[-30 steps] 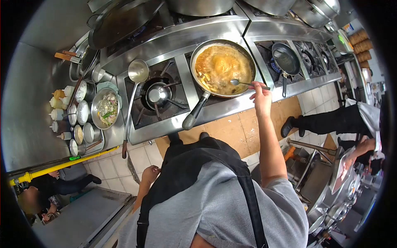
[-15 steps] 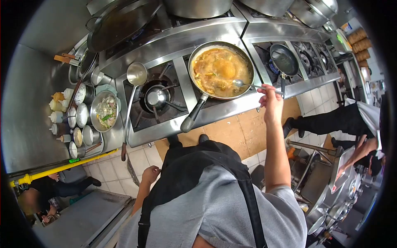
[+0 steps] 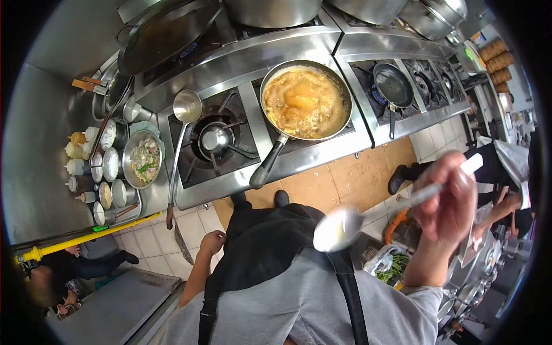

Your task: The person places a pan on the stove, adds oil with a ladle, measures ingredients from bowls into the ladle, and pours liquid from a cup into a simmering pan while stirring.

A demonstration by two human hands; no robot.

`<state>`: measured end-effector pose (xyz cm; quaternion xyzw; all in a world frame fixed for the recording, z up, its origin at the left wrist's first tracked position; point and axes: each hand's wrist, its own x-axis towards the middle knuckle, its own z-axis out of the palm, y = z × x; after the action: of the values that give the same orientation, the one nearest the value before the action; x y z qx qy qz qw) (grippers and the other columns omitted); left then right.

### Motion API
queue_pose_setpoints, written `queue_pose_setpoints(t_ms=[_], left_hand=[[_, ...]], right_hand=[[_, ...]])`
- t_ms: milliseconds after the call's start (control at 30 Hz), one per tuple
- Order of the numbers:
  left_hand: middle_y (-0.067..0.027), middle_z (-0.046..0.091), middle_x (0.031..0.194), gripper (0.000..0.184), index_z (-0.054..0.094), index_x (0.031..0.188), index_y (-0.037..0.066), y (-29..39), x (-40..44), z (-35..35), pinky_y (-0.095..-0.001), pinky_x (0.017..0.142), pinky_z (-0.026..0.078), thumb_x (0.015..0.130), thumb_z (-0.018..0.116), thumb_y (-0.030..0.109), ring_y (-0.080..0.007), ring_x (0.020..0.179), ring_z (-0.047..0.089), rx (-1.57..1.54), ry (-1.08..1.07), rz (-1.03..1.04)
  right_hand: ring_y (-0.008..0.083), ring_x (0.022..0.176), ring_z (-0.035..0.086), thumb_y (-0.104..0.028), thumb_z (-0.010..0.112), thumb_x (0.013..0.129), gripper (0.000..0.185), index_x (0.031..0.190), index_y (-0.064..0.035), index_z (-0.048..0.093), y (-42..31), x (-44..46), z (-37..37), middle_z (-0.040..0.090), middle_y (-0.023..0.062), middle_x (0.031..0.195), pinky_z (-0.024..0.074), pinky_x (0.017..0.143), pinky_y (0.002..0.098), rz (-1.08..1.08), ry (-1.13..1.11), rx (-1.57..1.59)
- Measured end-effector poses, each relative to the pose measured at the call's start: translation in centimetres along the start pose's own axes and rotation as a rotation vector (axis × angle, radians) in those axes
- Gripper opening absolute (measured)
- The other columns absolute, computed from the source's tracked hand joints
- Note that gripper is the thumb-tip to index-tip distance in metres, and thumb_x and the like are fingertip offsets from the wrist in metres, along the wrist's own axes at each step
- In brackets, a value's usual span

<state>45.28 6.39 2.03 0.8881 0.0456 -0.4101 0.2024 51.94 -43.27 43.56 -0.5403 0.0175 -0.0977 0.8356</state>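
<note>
A steel stove (image 3: 322, 152) spans twelve o'clock, a black apron (image 3: 259, 253) fills six, and the pan (image 3: 349, 102) of orange-brown liquid sits on burners near one. The left hand (image 3: 211, 243) curls near the apron at seven, finger contact unclear; at three, the right hand's (image 3: 449, 201) fingers pinch a blurred spoon (image 3: 339, 231).

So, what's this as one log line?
right hand: holding spoon, clear of large pan; left hand: beside apron; large pan: on stove, food inside; small pan: over blue flame
</note>
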Motion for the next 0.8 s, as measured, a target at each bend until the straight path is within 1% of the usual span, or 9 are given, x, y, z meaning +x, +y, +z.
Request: queue_pose_setpoints(t_ms=[133, 233, 300, 367, 500, 533, 633, 700, 800], left_hand=[[-0.0136, 0.071, 0.094, 0.033, 0.07, 0.103, 0.011, 0.6, 0.5, -0.3, -0.0402, 0.081, 0.053, 0.085, 0.06, 0.037, -0.0316, 0.091, 0.067, 0.011, -0.002, 0.007], [-0.0137, 0.071, 0.096, 0.033, 0.07, 0.104, 0.011, 0.1, 1.7, -0.2, -0.0403, 0.082, 0.052, 0.086, 0.06, 0.037, -0.0314, 0.092, 0.067, 0.044, 0.003, 0.037], [-0.0137, 0.07, 0.097, 0.033, 0.07, 0.105, 0.011, -0.1, 2.5, -0.5, -0.0401, 0.083, 0.052, 0.087, 0.059, 0.037, -0.0307, 0.093, 0.066, 0.003, -0.013, 0.042], [-0.0135, 0.07, 0.097, 0.033, 0.07, 0.105, 0.011, 0.5, 2.7, -1.5, -0.04, 0.084, 0.052, 0.087, 0.06, 0.037, -0.0302, 0.094, 0.066, 0.028, -0.043, 0.076], [-0.0131, 0.07, 0.097, 0.033, 0.07, 0.105, 0.011, -0.1, 3.9, -3.4, -0.0395, 0.082, 0.052, 0.086, 0.061, 0.037, -0.0294, 0.092, 0.067, 0.154, -0.118, 0.197], [-0.0128, 0.071, 0.095, 0.033, 0.07, 0.104, 0.011, -0.4, 4.4, -3.5, -0.0393, 0.08, 0.052, 0.086, 0.062, 0.038, -0.0295, 0.089, 0.067, 0.172, -0.137, 0.228], [-0.0122, 0.071, 0.094, 0.033, 0.07, 0.104, 0.01, -0.4, 5.5, -3.9, -0.0388, 0.079, 0.052, 0.086, 0.062, 0.038, -0.0292, 0.089, 0.067, 0.217, -0.196, 0.318], [-0.0119, 0.071, 0.095, 0.033, 0.07, 0.103, 0.01, 1.2, 5.5, -4.2, -0.0385, 0.079, 0.052, 0.086, 0.062, 0.037, -0.0288, 0.09, 0.068, 0.236, -0.222, 0.323], [-0.0119, 0.071, 0.095, 0.033, 0.069, 0.103, 0.009, 5.6, 4.2, -4.7, -0.0365, 0.079, 0.052, 0.086, 0.063, 0.037, -0.0264, 0.09, 0.068, 0.236, -0.245, 0.367]], right_hand=[[0.017, 0.039, 0.057, -0.015, 0.051, 0.096, 0.023, 0.092, 0.008, 0.053, -2.0, -1.3, 2.5, 0.062, 0.0201, 0.061, 0.0472, 0.031, 0.0284, -0.101, -0.277, 0.176], [0.0187, 0.037, 0.055, -0.009, 0.053, 0.096, 0.018, 0.094, 0.0093, 0.056, -4.6, -0.9, 2.9, 0.063, 0.0241, 0.064, 0.0454, 0.03, 0.029, 0.109, -0.589, 0.182], [0.0192, 0.04, 0.056, -0.011, 0.053, 0.097, 0.02, 0.094, 0.0082, 0.056, -4.5, -1.7, 4.3, 0.065, 0.0264, 0.069, 0.0475, 0.035, 0.0286, -0.019, -0.503, 0.082], [0.0182, 0.042, 0.061, -0.015, 0.054, 0.097, 0.019, 0.085, 0.0001, 0.055, -4.9, -2.2, 5.8, 0.062, 0.0118, 0.058, 0.0469, 0.036, 0.0235, -0.02, -0.521, 0.026], [0.0194, 0.045, 0.058, -0.016, 0.055, 0.098, 0.023, 0.093, 0.0068, 0.057, -5.3, -5.6, 6.7, 0.066, 0.0261, 0.072, 0.0504, 0.041, 0.0277, -0.11, -0.36, -0.067], [0.018, 0.043, 0.057, -0.021, 0.054, 0.099, 0.026, 0.092, 0.0046, 0.057, -5.6, -5.9, 6.2, 0.064, 0.0206, 0.066, 0.0503, 0.041, 0.0274, -0.073, -0.374, -0.102], [0.0171, 0.04, 0.054, -0.015, 0.049, 0.098, 0.021, 0.091, 0.0036, 0.055, -3.0, -9.8, 6.3, 0.059, 0.0141, 0.058, 0.047, 0.037, 0.0261, -0.262, 0.206, -0.078], [0.0181, 0.045, 0.057, -0.011, 0.049, 0.095, 0.018, 0.092, 0.0042, 0.057, -1.6, -12.7, 4.0, 0.063, 0.0162, 0.066, 0.0519, 0.047, 0.0288, -0.111, 0.537, -0.218], [0.0229, 0.068, 0.065, -0.013, 0.057, 0.094, 0.016, 0.101, -0.0008, 0.064, 5.3, -15.4, -0.8, 0.068, 0.0148, 0.086, 0.0535, 0.068, 0.0381, -0.012, 0.69, -1.08]])
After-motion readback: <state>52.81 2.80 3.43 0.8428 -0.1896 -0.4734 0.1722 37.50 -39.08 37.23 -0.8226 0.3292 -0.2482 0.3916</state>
